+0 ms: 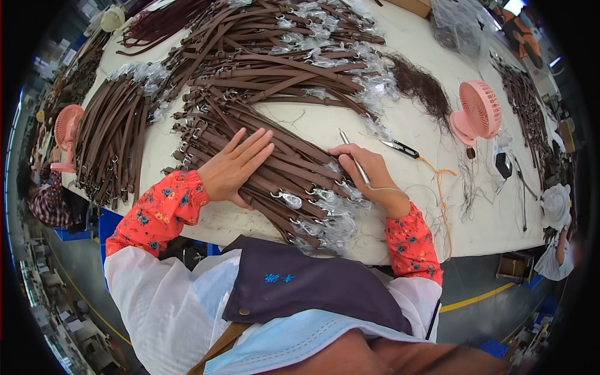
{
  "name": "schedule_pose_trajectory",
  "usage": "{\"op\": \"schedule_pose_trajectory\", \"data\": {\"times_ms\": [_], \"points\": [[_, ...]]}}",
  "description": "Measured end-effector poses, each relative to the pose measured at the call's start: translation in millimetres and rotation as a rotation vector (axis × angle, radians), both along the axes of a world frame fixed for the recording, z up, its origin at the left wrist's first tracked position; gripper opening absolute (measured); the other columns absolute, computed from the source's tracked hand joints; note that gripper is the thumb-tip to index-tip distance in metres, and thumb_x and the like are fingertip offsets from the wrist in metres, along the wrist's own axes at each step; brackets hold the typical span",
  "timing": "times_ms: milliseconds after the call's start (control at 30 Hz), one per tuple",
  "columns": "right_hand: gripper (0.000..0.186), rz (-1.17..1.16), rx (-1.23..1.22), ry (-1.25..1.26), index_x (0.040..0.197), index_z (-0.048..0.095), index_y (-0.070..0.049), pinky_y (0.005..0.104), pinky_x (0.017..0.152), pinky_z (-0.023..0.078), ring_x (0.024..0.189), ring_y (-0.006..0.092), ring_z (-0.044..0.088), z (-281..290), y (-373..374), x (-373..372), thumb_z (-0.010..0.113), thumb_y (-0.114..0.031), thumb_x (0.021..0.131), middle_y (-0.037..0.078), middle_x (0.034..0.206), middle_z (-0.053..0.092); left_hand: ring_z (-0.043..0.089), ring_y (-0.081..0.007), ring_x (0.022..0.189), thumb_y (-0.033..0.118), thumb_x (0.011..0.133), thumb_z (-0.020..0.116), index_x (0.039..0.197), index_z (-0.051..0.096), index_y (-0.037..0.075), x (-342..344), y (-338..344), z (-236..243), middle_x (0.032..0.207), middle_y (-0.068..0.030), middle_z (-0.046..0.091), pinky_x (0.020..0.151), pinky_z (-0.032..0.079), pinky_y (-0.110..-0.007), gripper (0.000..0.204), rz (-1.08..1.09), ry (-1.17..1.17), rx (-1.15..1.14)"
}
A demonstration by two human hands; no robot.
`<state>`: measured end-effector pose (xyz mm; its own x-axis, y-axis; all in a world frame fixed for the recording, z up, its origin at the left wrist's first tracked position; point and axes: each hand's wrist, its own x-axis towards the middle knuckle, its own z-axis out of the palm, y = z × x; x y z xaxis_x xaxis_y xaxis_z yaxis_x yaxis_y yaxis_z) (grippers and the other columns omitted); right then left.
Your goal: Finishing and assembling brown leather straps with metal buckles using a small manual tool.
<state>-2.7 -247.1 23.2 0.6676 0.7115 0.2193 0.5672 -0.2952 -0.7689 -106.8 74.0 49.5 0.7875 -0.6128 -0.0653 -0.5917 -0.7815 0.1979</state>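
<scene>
A thick bundle of brown straps [281, 164] with metal buckles and clasps lies before me, its right ends wrapped in clear plastic [334, 222]. My left hand [236, 165] rests flat on the bundle with fingers stretched out. At the bundle's right side, my right hand [370, 172] is closed round a slim silver pen-shaped tool [354, 156], its upper end pointing away from me. A thin pale cord runs by that wrist. Just beyond the right hand lie black thread snips [401, 148] tied to an orange cord [440, 187].
More strap bundles [275, 69] cover the far and left table [412, 69]. A tangle of dark thread [417, 81] lies beyond the snips. Pink fans [478, 109] stand at right and left. Other people [556, 231] are at the table's sides.
</scene>
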Motion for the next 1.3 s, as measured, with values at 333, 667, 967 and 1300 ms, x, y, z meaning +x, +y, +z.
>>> {"op": "schedule_pose_trajectory", "data": {"times_ms": [333, 667, 967, 1300], "points": [[0.016, 0.012, 0.062, -0.092, 0.106, 0.065, -0.011, 0.0412, 0.073, 0.049, 0.082, 0.0325, 0.064, -8.6, 2.2, -2.3, 0.055, -0.017, 0.096, 0.011, 0.088, 0.068, 0.035, -0.0396, 0.136, 0.032, 0.047, 0.087, 0.149, 0.024, 0.0, 67.0, -37.8, 6.4, 0.144, -0.0238, 0.036, 0.116, 0.026, -0.048, 0.124, -0.194, 0.038, 0.107], [0.015, 0.018, 0.169, 0.045, 0.107, 0.063, -0.007, 0.0387, 0.072, 0.051, 0.08, 0.0322, 0.066, -12.1, -0.2, -0.9, 0.053, -0.016, 0.098, 0.013, 0.089, 0.069, 0.059, -0.0336, 0.086, 0.02, 0.05, 0.084, 0.14, 0.041, 0.006, 53.8, -42.4, 0.7, 0.098, -0.0121, 0.056, 0.078, 0.048, -0.041, 0.101, -0.157, 0.058, 0.044], [0.016, -0.126, 0.249, 0.07, 0.11, 0.061, -0.005, 0.0314, 0.072, 0.052, 0.084, 0.0252, 0.07, -6.6, -16.0, -0.3, 0.05, -0.013, 0.101, 0.014, 0.094, 0.07, 0.061, -0.0322, 0.074, 0.013, 0.064, 0.073, 0.137, 0.047, 0.009, 27.1, -50.5, -1.6, 0.081, -0.0096, 0.059, 0.07, 0.048, -0.042, 0.078, -0.082, -0.055, -0.027], [0.02, -0.403, 0.478, -0.085, 0.11, 0.054, 0.0, 0.0279, 0.077, 0.053, 0.084, 0.0194, 0.071, -19.0, -39.8, 26.1, 0.043, -0.016, 0.104, 0.013, 0.102, 0.07, 0.062, -0.0323, 0.076, 0.011, 0.063, 0.073, 0.132, 0.05, 0.009, 15.3, -51.5, 14.3, 0.081, -0.0101, 0.061, 0.07, 0.048, -0.043, 0.073, -0.021, -0.055, -0.013]]}}
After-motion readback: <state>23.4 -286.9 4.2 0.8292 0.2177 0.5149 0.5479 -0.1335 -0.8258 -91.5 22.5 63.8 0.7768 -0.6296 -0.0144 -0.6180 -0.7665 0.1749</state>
